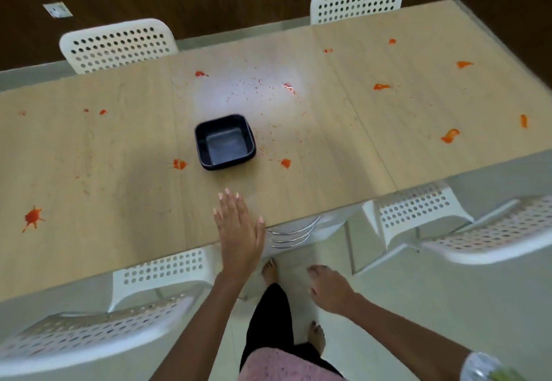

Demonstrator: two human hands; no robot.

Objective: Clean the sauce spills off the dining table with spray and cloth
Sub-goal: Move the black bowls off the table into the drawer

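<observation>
I am holding my left hand flat, fingers straight together over the surface; sauce spills are lying beyond and beside them. My right hand is hanging loosely curled, holding nothing.

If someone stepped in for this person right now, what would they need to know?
Left hand: open, fingers straight, reaching over the near edge of the table; nothing in its grip.
Right hand: loosely curled, empty, hanging off the table above the floor.
Things: a black square dish sits mid-table, apparently empty. No spray bottle or cloth is in view.
Done: nothing visibly wiped yet.
Left: fetch spray and cloth, then clean the red sauce spills scattered across the whole top, including fine splatter beyond the dish.
</observation>
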